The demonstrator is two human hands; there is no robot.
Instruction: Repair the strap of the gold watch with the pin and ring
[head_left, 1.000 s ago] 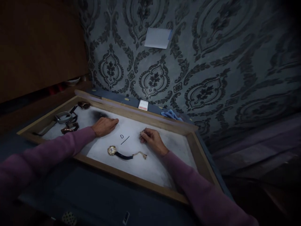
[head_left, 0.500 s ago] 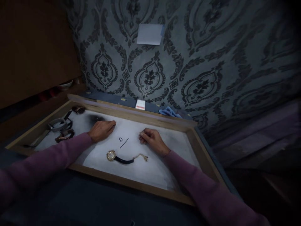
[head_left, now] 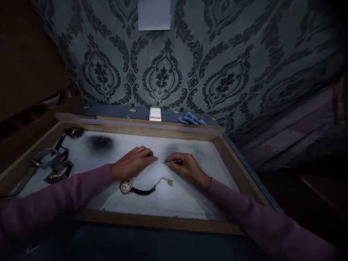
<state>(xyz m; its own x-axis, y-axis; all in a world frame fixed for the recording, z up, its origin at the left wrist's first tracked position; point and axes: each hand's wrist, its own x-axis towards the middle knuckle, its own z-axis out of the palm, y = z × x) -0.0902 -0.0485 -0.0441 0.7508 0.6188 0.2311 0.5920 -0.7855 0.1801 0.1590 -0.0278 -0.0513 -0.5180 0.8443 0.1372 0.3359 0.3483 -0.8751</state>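
In my right hand (head_left: 187, 167) is a slim dark tool (head_left: 176, 161) with a fine pale point, gripped between thumb and fingers and aimed left. Whether it is tweezers, a screwdriver or a pen I cannot tell. My left hand (head_left: 136, 163) rests over the white surface (head_left: 185, 199), fingers curled together, its fingertips just short of the tool's point. Anything pinched there is too small to make out. Just below the left hand lies a gold watch (head_left: 125, 186) with a dark strap (head_left: 144, 191) and a gold clasp (head_left: 169, 182), stretched out flat.
A wooden frame (head_left: 163, 219) walls in the white surface. Several watches lie at its left end, among them a brown one (head_left: 59, 173) and a grey one (head_left: 46, 158). Behind the far wall are a small white card (head_left: 155, 114) and a blue cloth (head_left: 190, 118).
My left hand has moved right, over the drawn marks and close to the right hand. The slim tool now shows plainly in my right hand. The view has tilted and come closer.
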